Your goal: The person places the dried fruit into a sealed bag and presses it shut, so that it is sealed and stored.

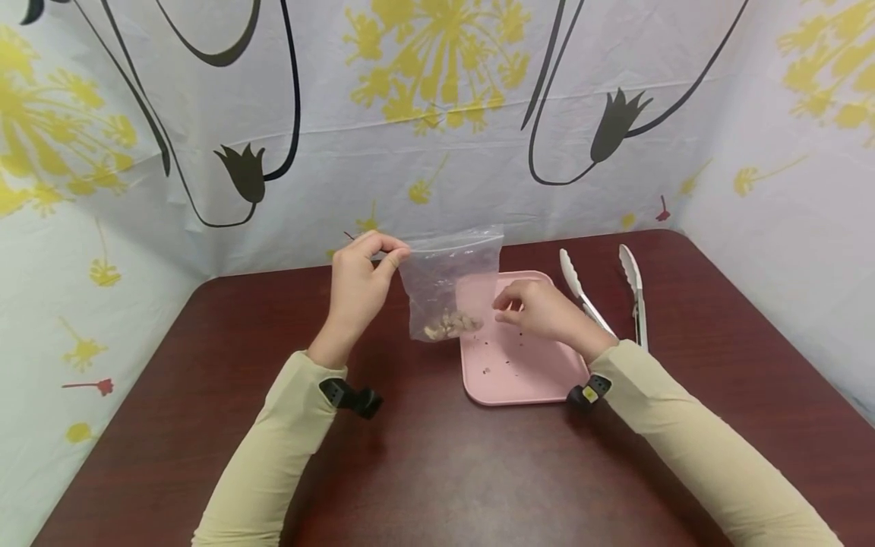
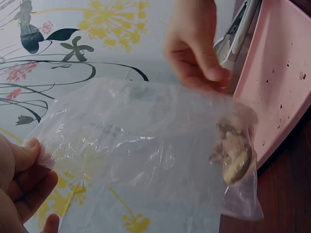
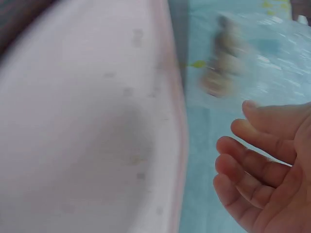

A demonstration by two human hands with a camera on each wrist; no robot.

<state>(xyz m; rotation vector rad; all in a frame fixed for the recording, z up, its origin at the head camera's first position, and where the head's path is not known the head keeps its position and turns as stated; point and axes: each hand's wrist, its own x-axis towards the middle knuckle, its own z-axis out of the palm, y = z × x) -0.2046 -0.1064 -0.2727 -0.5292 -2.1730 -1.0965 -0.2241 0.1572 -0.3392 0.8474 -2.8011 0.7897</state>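
Note:
A clear zip bag [image 1: 451, 281] hangs upright over the table, its top left corner pinched between the thumb and forefinger of my left hand [image 1: 362, 277]. Brown and cream pieces [image 2: 234, 158], like chunks of mushroom, have gathered at the bottom of the bag. Beside the bag's right edge is my right hand [image 1: 540, 308], fingers loosely bent and holding nothing. In the right wrist view the thumb and fingertips [image 3: 229, 167] are parted, just below the blurred bag. Beneath that hand lies a pink tray [image 1: 526, 380], partly seen through the bag.
Dark crumbs [image 1: 507, 363] dot the tray. Metal tongs [image 1: 639, 304] with pale scalloped tips lie spread behind and right of the tray, partly hidden by the right forearm. The dark red-brown table [image 1: 424, 471] ends at a flower-patterned cloth wall [image 1: 328, 152].

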